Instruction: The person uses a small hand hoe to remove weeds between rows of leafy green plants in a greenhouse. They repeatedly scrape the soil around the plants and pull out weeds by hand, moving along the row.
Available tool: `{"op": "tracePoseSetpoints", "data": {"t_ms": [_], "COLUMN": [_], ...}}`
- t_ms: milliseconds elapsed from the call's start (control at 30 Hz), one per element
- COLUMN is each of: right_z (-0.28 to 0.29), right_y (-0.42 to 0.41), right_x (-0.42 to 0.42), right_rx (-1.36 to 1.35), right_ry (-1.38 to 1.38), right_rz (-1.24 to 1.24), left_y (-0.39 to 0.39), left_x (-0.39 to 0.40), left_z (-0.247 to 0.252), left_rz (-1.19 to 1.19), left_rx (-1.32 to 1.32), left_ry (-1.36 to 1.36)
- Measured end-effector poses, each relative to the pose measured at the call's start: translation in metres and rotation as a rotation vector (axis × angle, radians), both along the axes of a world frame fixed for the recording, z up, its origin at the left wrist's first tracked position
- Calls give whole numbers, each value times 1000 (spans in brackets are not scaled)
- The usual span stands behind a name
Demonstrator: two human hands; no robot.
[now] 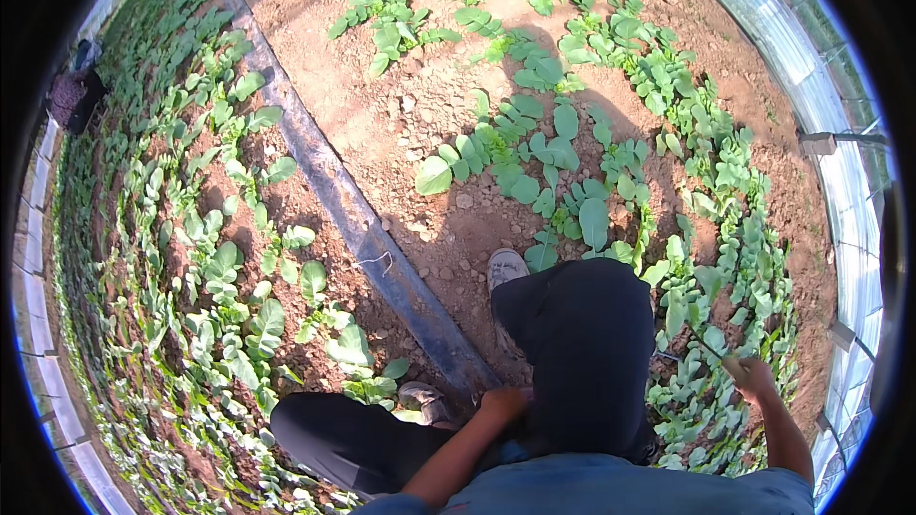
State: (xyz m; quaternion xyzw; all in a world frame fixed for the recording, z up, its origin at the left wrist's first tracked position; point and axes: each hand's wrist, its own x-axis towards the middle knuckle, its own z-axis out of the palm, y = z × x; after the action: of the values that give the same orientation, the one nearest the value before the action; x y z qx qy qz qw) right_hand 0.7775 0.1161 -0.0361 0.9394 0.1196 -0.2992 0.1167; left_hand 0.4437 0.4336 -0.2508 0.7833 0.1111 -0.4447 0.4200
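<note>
My right hand (756, 380) grips the handle of a thin-shafted hand tool (705, 342), out to the right of my bent knee. The tool's shaft points up and left into a row of leafy green seedlings (715, 300). A bit of metal shows low among the leaves beside my knee, but whether it belongs to the tool is unclear. My left hand (507, 402) is low between my legs, against the inner side of my right leg in dark trousers (583, 343). Its fingers are mostly hidden there.
A dark, soil-dusted strip (343, 193) runs diagonally between the beds, with a pale string (379, 261) on it. Dense leafy plants (222, 265) fill the left. Clear plastic sheeting (794, 50) curves along the right. A crouching person (75, 96) is at far left.
</note>
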Motion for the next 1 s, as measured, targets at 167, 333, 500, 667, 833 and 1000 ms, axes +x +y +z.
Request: {"op": "tracePoseSetpoints", "data": {"t_ms": [167, 333, 500, 667, 833, 1000], "right_z": [4, 6, 25, 111, 92, 5], "right_y": [13, -26, -103, -51, -45, 0], "right_x": [-11, 11, 15, 6, 36, 97], "right_rx": [-16, 149, 122, 104, 419, 695], "right_ry": [140, 468, 392, 149, -202, -354], "right_rz": [-315, -603, -349, -301, -66, -30], "left_y": [7, 8, -15, 5, 38, 66], "left_x": [10, 1, 1, 9, 16, 22], "left_z": [-2, -12, -45, -24, 41, 56], "left_rz": [-90, -127, -60, 36, 370, 1216], "left_rx": [-243, -202, -61, -97, -24, -28], "left_ry": [-40, -127, -120, -28, -75, -526]}}
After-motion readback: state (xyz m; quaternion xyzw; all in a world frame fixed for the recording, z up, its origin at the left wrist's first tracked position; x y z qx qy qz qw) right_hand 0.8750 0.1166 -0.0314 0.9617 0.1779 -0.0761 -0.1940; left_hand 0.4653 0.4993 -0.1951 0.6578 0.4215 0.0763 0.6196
